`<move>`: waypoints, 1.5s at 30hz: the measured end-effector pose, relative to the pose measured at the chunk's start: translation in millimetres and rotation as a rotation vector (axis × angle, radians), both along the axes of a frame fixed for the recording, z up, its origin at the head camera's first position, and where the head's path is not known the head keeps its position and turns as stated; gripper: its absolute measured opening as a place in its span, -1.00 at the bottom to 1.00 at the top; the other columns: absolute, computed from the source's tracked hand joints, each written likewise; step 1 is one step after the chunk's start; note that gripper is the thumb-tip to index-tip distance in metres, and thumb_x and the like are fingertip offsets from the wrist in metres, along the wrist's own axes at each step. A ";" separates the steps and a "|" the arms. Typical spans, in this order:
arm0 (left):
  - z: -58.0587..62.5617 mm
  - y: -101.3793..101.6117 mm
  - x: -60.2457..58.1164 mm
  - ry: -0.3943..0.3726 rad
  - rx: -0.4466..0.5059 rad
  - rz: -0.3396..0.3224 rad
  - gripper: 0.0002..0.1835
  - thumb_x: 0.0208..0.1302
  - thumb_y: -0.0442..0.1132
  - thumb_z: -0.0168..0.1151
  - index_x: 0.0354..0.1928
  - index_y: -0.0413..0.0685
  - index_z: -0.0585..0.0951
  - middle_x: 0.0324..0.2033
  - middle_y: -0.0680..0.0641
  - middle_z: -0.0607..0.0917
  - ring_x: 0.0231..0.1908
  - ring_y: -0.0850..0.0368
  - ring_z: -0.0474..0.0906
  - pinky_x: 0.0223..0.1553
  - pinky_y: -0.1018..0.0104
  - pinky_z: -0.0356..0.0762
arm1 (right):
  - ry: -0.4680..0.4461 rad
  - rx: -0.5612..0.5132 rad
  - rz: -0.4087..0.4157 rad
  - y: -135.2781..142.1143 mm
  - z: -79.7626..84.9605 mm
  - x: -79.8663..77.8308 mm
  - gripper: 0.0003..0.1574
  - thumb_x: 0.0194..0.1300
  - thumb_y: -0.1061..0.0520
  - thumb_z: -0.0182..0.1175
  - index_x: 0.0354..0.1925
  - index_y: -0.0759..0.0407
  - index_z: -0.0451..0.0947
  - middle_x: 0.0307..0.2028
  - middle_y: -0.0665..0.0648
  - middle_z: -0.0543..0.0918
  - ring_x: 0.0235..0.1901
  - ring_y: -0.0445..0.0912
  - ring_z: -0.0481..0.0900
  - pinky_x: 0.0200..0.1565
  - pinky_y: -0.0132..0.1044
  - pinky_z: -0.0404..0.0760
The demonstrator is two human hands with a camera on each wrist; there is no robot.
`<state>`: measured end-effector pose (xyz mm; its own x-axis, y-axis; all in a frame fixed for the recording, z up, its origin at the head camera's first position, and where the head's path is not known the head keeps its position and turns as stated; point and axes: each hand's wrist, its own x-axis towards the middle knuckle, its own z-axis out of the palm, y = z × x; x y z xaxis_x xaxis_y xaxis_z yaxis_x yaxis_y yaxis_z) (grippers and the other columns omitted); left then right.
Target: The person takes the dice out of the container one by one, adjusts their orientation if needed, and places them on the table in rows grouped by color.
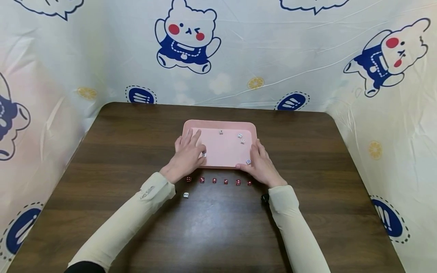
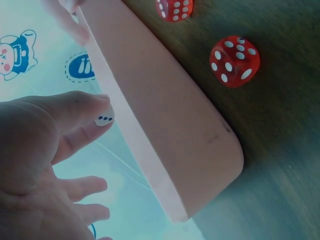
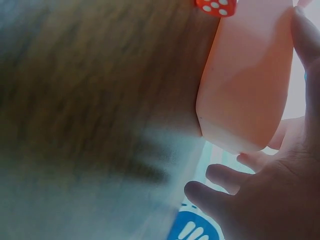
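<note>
- At 7 o'clock from the middle of the pink tray point(image 1: 223, 153), a loose white die point(image 1: 186, 195) was seen on the brown table point(image 1: 307, 151), near the left cuff point(image 1: 157, 191); it could be brushed away, if the arm were drawn back too low.
- At 8 o'clock, over the tray, a pinched white die point(image 2: 104, 119) was held by the left hand point(image 1: 184, 156), with thumb and one finger closed on it and the other fingers spread. Because it was so small between the tips, it could slip, fall and be turned to another face.
- From 7 to 5 o'clock, outside the near wall, the red dice point(image 1: 214, 181) were laid in a row; this row could be disturbed by a lowered wrist or by a tray pulled nearer.
- From 12 to 3 o'clock, three far white dice point(image 1: 240, 135) lay in the tray; they could be rolled, if it were tipped.
- At 4 o'clock, the corner die point(image 1: 248, 162) lay inside, beside the thumb of the right hand point(image 1: 264, 167); it could be knocked by this thumb. The hand was loosely spread about the corner, and no die was seen gripped; how firmly the tray was touched could not be told.
- Counted were: six white dice (one on the table, one pinched, four lying in the tray), six red dice, one tray, two hands.
</note>
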<state>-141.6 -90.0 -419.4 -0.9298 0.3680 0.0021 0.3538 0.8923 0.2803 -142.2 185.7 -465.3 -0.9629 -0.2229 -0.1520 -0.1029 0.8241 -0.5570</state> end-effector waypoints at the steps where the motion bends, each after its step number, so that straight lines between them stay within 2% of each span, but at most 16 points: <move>1: 0.1 -0.4 0.8 0.003 0.003 -0.003 -0.91 0.26 -0.18 0.23 -0.29 -0.01 0.64 0.49 -0.28 0.07 0.49 -0.33 -0.20 0.32 -0.42 -0.17 | -0.002 -0.002 -0.002 -0.1 0.1 0.0 0.35 0.10 -0.48 0.20 0.52 0.13 -0.18 0.54 0.18 -0.31 0.51 0.18 -0.18 0.38 0.22 0.11; 10: 1.5 -3.1 7.8 0.037 0.014 -0.026 -0.90 0.21 -0.17 0.31 -0.32 -0.04 0.66 0.47 -0.28 0.12 0.47 -0.38 -0.15 0.30 -0.43 -0.16 | -0.002 -0.010 -0.007 0.3 -0.6 -0.5 0.36 0.08 -0.50 0.20 0.52 0.12 -0.16 0.54 0.18 -0.29 0.50 0.20 -0.16 0.37 0.23 0.14; 15: 2.3 -4.6 11.1 0.052 0.027 -0.042 -0.92 0.20 -0.20 0.29 -0.36 -0.05 0.67 0.46 -0.27 0.16 0.47 -0.38 -0.14 0.29 -0.44 -0.18 | -0.002 -0.014 -0.006 0.6 -0.5 -0.3 0.35 0.09 -0.50 0.20 0.52 0.12 -0.16 0.54 0.18 -0.30 0.50 0.21 -0.15 0.36 0.23 0.14; 24: 2.8 -7.9 17.1 0.055 0.043 -0.080 -0.92 0.17 -0.26 0.22 -0.41 -0.04 0.66 0.45 -0.26 0.18 0.48 -0.36 -0.16 0.29 -0.44 -0.19 | -0.010 -0.020 -0.009 0.8 -2.1 -0.2 0.36 0.06 -0.52 0.20 0.52 0.10 -0.16 0.54 0.17 -0.31 0.49 0.22 -0.12 0.35 0.25 0.15; 38: 2.8 -10.9 27.5 0.065 0.046 -0.104 -0.92 0.16 -0.23 0.26 -0.46 -0.03 0.60 0.44 -0.26 0.20 0.48 -0.34 -0.12 0.29 -0.42 -0.17 | -0.017 -0.032 -0.003 0.6 -0.6 -0.7 0.37 0.06 -0.53 0.19 0.52 0.10 -0.16 0.54 0.17 -0.31 0.48 0.23 -0.12 0.35 0.25 0.16; 45: 3.0 -11.3 32.7 0.042 0.032 -0.114 -0.89 0.16 -0.22 0.28 -0.48 -0.01 0.58 0.45 -0.26 0.17 0.49 -0.33 -0.16 0.30 -0.41 -0.17 | -0.018 -0.028 -0.004 1.1 -0.3 -1.3 0.37 0.05 -0.54 0.19 0.52 0.10 -0.15 0.54 0.16 -0.31 0.49 0.22 -0.12 0.35 0.24 0.17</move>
